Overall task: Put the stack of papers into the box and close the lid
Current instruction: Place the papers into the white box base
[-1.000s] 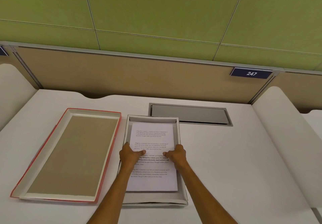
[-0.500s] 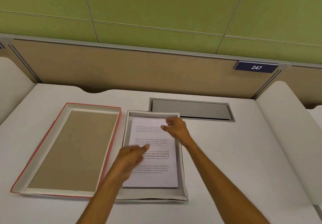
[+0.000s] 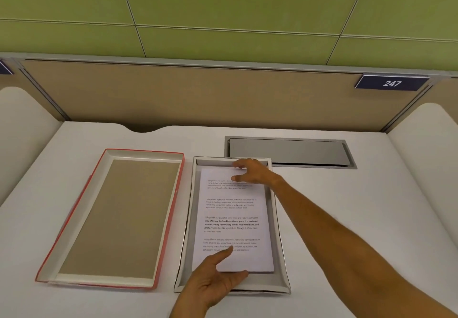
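I saw the stack of white printed papers (image 3: 233, 221) lying flat inside the shallow white cardboard box (image 3: 278, 238), which sat on the white desk (image 3: 347, 218) near its front edge; the sheets lay slightly askew, with grey box floor showing along the near end and both long sides. The left hand (image 3: 213, 283) was at the near end of the box, fingers spread and loose, forefinger resting on the lowest lines of print and thumb laid along the near edge of the stack; it gripped nothing that I could make out. The right hand (image 3: 250, 171) reached across to the far end, fingers extended and parted, fingertips at the far edge of the stack close to the far box wall, thumb on the top sheet; whether it pinched any paper I could not tell, though it looked uncurled. The red-edged box lid with a brown card inside (image 3: 119, 218) lay upturned on the desk just beside the box on its left, apart from it by a narrow strip of desk. Behind the box a grey metal cable flap (image 3: 290, 151) was set in the desk, and a dark blue plate reading 247 (image 3: 392, 83) hung on the tan partition (image 3: 198, 94)
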`<state>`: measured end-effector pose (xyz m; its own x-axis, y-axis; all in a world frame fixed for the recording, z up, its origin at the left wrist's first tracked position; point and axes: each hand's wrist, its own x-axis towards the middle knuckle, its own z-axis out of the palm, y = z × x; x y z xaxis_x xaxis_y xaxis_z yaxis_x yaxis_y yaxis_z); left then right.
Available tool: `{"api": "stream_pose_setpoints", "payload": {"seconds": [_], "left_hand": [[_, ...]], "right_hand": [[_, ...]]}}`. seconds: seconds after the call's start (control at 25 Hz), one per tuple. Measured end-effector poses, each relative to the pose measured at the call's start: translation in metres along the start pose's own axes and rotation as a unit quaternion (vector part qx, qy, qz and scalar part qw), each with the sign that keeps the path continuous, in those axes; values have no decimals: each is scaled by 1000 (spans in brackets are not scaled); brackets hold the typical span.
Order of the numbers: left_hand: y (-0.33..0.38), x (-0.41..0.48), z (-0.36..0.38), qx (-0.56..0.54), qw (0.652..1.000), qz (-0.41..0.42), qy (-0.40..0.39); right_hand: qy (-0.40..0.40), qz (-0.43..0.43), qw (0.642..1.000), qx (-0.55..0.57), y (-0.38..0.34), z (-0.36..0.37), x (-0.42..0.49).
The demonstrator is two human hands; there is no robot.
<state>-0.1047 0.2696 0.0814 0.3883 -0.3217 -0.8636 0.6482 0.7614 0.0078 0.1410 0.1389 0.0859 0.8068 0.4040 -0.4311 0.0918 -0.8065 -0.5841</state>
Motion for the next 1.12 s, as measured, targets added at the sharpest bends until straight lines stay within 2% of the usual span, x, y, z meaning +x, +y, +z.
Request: {"api": "stream_pose_setpoints", "payload": {"seconds": [0.28, 0.76, 1.04, 1.12], "left_hand": [[4, 16, -8, 14, 999, -44, 28], [9, 26, -12, 51, 997, -38, 34], [13, -3, -15, 104, 994, -38, -24], [24, -19, -19, 139, 989, -10, -42]], "right_hand": [[-5, -3, 1000, -7, 4, 14, 21], [13, -7, 1000, -9, 13, 21, 26], [36, -17, 999, -25, 6, 16, 16], [69, -31, 996, 37, -10, 18, 8]]}}
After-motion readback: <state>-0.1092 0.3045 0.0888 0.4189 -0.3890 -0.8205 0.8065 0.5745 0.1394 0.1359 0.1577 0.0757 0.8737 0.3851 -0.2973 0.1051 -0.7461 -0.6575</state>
